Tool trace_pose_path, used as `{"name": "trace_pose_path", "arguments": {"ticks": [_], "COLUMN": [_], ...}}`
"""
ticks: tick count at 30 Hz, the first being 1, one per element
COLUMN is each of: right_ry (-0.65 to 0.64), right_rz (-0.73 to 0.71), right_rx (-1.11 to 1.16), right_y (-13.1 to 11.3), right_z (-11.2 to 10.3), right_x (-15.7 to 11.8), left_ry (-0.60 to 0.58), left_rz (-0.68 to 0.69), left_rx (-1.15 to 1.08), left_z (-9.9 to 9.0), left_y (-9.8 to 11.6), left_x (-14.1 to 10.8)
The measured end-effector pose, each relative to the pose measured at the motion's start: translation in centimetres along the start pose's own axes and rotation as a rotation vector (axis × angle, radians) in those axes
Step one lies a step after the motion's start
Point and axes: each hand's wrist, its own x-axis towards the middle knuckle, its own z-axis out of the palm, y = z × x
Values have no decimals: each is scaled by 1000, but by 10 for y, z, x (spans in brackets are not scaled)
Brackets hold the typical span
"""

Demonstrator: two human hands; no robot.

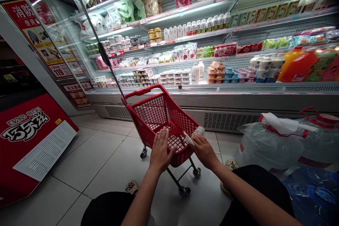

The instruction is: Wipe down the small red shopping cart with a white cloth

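In front of me stands a small red plastic shopping cart on metal legs with casters. A tall thin pole rises from its handle side. My left hand lies with straight fingers at the cart's near rim, thumb apart from the fingers. My right hand is closed on a crumpled white tissue at the right corner of the rim. The cart's basket holds nothing that I can see.
An open refrigerated display with dairy and drinks runs across the back. Large water bottles stand at right. A red freezer cabinet is at left, below red posters. My knees flank the cart on the tiled floor.
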Motion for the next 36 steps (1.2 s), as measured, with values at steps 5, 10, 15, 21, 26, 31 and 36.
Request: {"name": "trace_pose_path", "arguments": {"ticks": [5, 10, 15, 21, 26, 31, 36], "right_ry": [-68, -202, -293, -368, -341, -278, -200], "right_rz": [-159, -378, -421, -380, -267, -161, -222], "right_rx": [27, 92, 135, 155, 150, 136, 165], "right_y": [-47, -42, 2, 35, 51, 45, 9], "right_z": [1, -16, -49, -52, -28, -7, -1], "right_x": [3, 11, 14, 47, 91, 91, 69], "left_ry": [60, 1, -25, -60, -58, -37, -13], "left_rz": [-111, -11, 111, 270, 309, 322, 211], "left_rx": [90, 122, 93, 43, 43, 78, 111], "left_z": [3, 5, -11, -27, -29, -34, -43], "left_y": [6, 28, 10, -10, -15, -24, -48], "left_x": [-9, -25, -39, -45, -52, -53, -52]}}
